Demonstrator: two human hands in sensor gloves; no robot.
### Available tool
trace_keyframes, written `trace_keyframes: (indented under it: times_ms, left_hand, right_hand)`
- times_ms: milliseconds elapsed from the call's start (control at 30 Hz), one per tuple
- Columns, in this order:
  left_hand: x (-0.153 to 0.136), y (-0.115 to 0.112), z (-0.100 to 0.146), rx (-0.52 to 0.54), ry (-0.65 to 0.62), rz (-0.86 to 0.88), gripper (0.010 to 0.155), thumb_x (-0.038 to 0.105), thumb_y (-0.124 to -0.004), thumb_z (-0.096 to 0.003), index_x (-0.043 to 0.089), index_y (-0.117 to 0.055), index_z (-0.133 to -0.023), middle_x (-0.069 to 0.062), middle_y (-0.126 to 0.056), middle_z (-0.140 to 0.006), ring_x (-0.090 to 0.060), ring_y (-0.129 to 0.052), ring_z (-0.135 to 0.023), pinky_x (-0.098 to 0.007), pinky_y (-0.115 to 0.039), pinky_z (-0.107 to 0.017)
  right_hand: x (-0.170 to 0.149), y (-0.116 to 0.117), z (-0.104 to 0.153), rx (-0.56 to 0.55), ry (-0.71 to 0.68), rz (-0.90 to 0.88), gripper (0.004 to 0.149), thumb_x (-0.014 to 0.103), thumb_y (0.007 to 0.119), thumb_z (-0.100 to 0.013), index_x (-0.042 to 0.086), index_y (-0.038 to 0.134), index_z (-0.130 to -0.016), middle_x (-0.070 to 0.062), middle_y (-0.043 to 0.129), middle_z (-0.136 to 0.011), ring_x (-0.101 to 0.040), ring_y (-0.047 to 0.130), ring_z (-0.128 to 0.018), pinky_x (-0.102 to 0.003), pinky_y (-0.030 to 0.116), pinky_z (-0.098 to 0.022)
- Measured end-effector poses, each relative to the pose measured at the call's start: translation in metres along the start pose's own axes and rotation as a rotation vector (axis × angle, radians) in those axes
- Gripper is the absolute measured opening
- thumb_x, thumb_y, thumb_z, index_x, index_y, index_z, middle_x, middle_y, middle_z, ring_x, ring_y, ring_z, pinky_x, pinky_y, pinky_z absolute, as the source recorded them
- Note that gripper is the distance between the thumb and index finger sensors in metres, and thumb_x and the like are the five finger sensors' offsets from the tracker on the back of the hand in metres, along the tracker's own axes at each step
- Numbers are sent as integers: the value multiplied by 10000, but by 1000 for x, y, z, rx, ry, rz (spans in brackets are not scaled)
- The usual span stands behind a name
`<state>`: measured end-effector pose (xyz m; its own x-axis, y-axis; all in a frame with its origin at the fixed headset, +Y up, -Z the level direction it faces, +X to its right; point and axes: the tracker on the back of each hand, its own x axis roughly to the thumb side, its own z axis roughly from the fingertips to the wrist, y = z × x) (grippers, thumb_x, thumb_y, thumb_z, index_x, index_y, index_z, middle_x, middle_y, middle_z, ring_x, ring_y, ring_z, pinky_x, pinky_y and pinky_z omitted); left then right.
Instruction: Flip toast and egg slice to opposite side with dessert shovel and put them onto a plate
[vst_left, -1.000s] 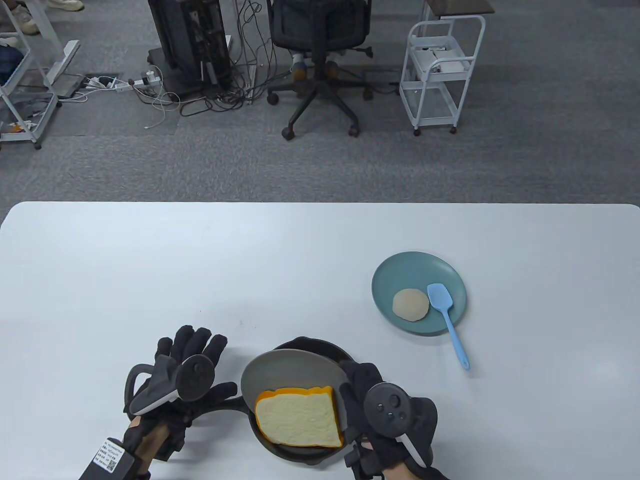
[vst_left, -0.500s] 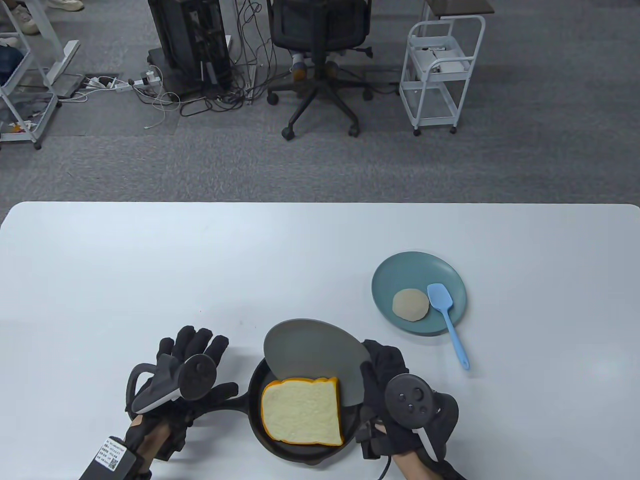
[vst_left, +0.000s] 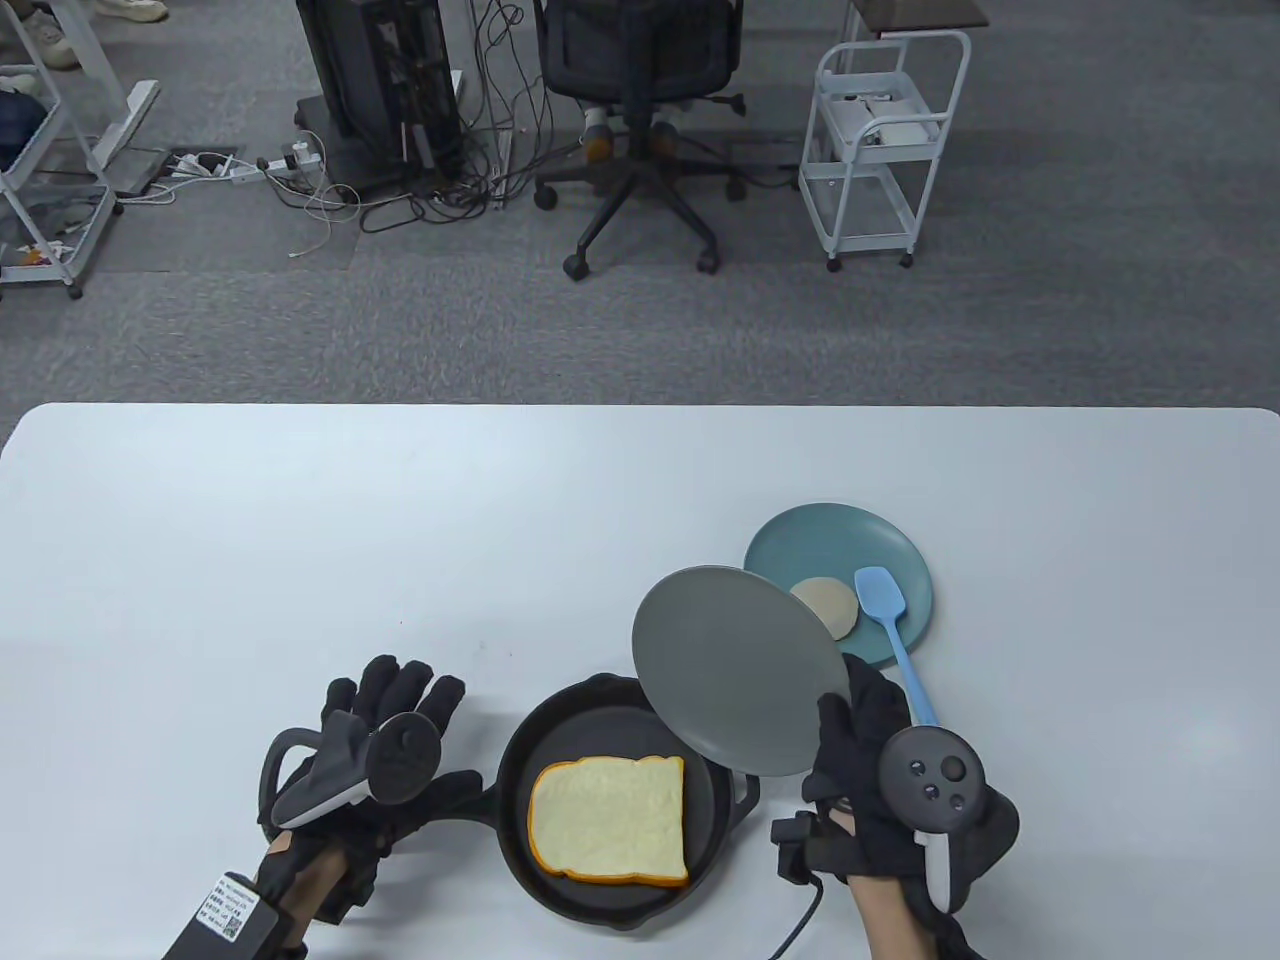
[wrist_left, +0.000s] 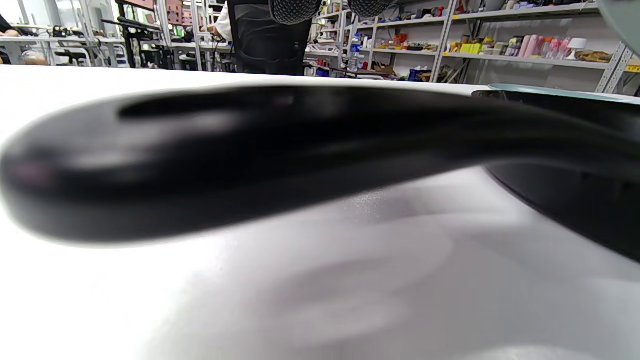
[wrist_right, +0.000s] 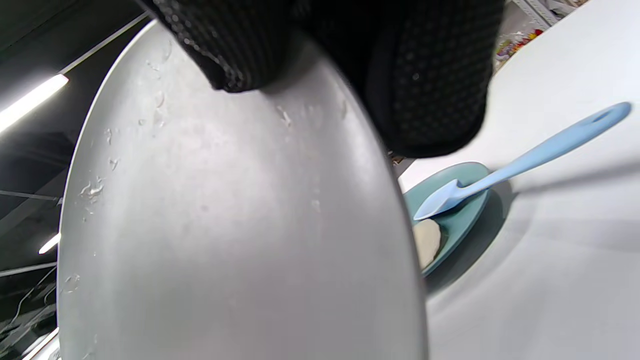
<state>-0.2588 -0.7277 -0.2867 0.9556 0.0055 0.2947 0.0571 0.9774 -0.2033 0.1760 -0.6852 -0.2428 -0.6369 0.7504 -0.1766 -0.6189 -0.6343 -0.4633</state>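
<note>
R hand fingers pinching grey plate rim, tilted over skillet. L fingers spread by handle. Toast in skillet, egg slice on teal plate. Risk imo: plate slips, clips shovel.

Lab: stocked shelves, cabling

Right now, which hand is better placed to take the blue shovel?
Right. The right hand is beside the shovel handle but must first put down the grey plate. The left hand is far across the pan.
</note>
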Motion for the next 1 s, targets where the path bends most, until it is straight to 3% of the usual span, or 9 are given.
trace_keyframes:
  times_ms: [267, 467, 667, 1000]
  left_hand:
    - [1, -1, -1, -3, -4, -3, 990, 782, -500, -293, 297, -300, -1133, -129, -319, -1236, -493, -252, -1133, -686, -267, -783]
    - [0, -1, -1, -4, -4, 3, 990, 783, -498, -293, 298, -298, -1133, -129, -316, -1236, -492, -252, -1134, -685, -266, -784]
    - [2, -3, -2, -17, -6, -2, 989, 782, -498, -294, 298, -299, -1133, -132, -317, -1236, -492, -253, -1133, -684, -266, -784]
    - [3, -3, -3, -13, -25, 10, 990, 782, -500, -293, 300, -301, -1134, -128, -317, -1237, -488, -249, -1136, -686, -262, -785]
  right_hand:
    - [-14, -2, -6, 72, 116, -147, 471, 292, 818, -452, 186, 764, -908, -34, 941, -784, -204, 1084, -525, -318, 947, -330]
    - [-20, 14, -13, 200, 240, -292, 483, 293, 809, -455, 147, 753, -912, -54, 939, -777, -205, 1084, -498, -303, 948, -312]
    - [-8, 47, -29, 351, 333, -349, 493, 292, 801, -460, 130, 739, -921, -72, 930, -785, -211, 1081, -500, -302, 947, -315]
    - [42, 113, -72, 476, 430, -309, 504, 286, 761, -472, 109, 706, -940, -83, 911, -800, -208, 1078, -507, -294, 950, -320]
